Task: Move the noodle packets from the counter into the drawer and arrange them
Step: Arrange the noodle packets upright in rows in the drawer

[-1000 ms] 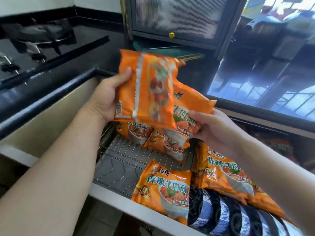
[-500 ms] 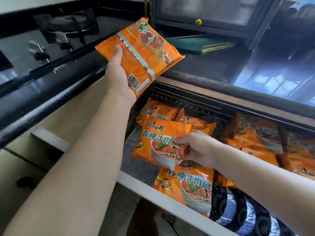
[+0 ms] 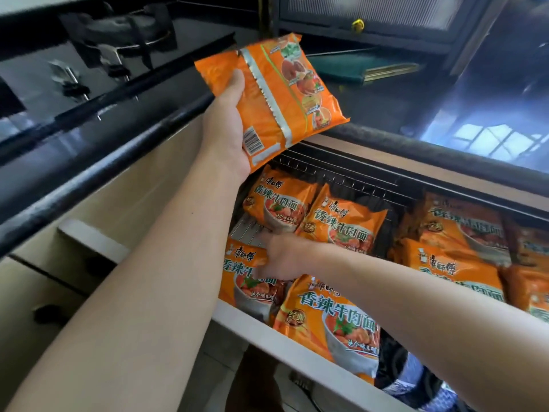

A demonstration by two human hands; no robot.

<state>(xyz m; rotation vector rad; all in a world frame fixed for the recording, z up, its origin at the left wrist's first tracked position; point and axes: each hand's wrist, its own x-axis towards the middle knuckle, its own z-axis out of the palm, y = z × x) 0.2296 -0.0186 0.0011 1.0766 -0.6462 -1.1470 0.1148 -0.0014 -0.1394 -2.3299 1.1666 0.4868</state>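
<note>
My left hand [image 3: 227, 129] grips an orange noodle packet [image 3: 285, 93], back side up, in the air over the back left corner of the open drawer [image 3: 246, 322]. Lower down, my right hand [image 3: 279, 257] reaches into the drawer and holds the top right corner of a packet [image 3: 243, 281] that lies at the front left on the wire rack [image 3: 248, 228]. Several more orange packets lie face up in the drawer: two at the back [image 3: 279, 203] [image 3: 344, 227], one at the front [image 3: 332, 322], others on the right [image 3: 454, 275].
The black counter edge [image 3: 89, 162] runs along the left, with a gas stove [image 3: 118, 31] behind it. A green flat object [image 3: 356, 66] lies on the counter below a cabinet with a yellow knob [image 3: 358, 25]. Blue-and-white patterned cloth [image 3: 416, 379] shows below the drawer front.
My right hand has lowered its packet from mid-drawer down to the front left of the rack. My left hand still holds its packet up, now turned a little more upright.
</note>
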